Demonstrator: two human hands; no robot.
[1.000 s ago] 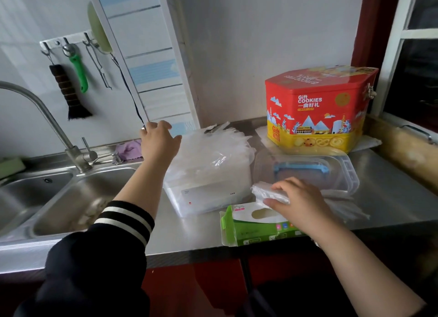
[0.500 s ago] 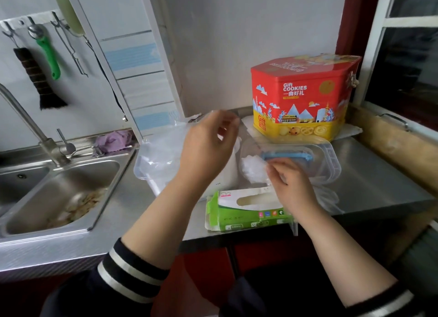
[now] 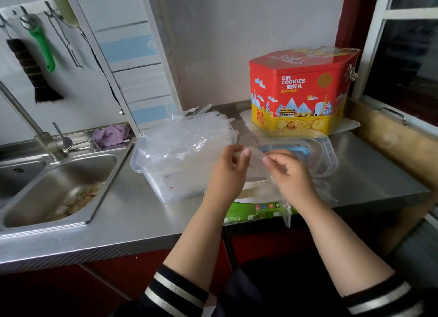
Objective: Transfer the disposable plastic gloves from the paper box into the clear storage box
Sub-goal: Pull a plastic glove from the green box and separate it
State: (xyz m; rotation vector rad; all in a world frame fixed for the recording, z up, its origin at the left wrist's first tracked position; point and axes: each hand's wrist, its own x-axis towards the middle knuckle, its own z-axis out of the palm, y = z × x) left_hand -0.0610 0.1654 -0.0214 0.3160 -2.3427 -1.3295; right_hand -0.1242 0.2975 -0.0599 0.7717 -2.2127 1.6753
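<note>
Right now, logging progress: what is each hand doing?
Left hand: fingers pinch the clear plastic glove.
Right hand: fingers pinch the same glove's other side.

Steel counter carries clear storage box, green paper box, cookie tin

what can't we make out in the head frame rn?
Head view:
- Paper box: its opening and contents are hidden behind the left hand and right hand.
- Glove pinched between them: transparent, outline unclear, count unknowable.
- Clear storage box: fill depth masked by heaped gloves.
- Its label: print too small.
</note>
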